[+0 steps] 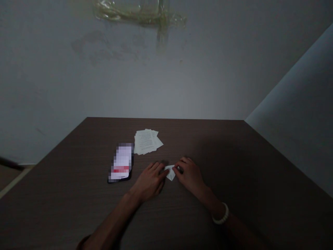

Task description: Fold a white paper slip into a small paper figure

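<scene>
A small folded piece of white paper (170, 173) lies on the dark table between my two hands, with a pointed corner toward me. My left hand (151, 178) rests at its left side, thumb and fingers closed on that edge. At the right edge, my right hand (189, 175) pinches the paper between thumb and fingers. Part of the paper is hidden under the fingertips of both hands. A pale beaded bracelet (221, 214) circles my right wrist.
Beyond my left hand lies a loose stack of printed paper sheets (146, 141). A phone (121, 162) with a lit, pixelated screen lies left of it. The brown table (223, 139) meets a grey wall (208, 83) at its far edge; another wall surface borders its right side.
</scene>
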`<state>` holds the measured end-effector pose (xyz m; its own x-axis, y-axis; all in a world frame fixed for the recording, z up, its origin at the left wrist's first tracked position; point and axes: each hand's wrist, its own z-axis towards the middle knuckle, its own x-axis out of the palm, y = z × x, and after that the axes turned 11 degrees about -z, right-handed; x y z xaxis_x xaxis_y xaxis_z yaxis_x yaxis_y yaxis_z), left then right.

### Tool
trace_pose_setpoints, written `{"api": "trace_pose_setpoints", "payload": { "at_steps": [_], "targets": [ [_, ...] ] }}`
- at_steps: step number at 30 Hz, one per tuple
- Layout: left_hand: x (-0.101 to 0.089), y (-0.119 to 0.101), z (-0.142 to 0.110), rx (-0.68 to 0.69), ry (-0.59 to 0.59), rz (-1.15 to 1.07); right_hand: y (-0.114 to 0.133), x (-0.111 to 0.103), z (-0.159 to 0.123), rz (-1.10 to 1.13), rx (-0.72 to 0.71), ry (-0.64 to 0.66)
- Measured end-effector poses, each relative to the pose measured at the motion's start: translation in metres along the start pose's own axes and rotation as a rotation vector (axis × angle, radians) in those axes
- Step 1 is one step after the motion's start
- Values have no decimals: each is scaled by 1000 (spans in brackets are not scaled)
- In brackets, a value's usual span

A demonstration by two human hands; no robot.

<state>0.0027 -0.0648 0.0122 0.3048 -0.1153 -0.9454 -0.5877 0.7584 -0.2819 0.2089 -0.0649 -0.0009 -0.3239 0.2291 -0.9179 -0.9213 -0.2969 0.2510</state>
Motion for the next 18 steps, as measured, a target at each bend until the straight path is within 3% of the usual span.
{"api": "trace_pose_setpoints", "payload": {
  "at_steps": [18],
  "targets": [
    [-11,-2,-1,39,23,7,-6,3,7,30,18,15]
  ]
}}
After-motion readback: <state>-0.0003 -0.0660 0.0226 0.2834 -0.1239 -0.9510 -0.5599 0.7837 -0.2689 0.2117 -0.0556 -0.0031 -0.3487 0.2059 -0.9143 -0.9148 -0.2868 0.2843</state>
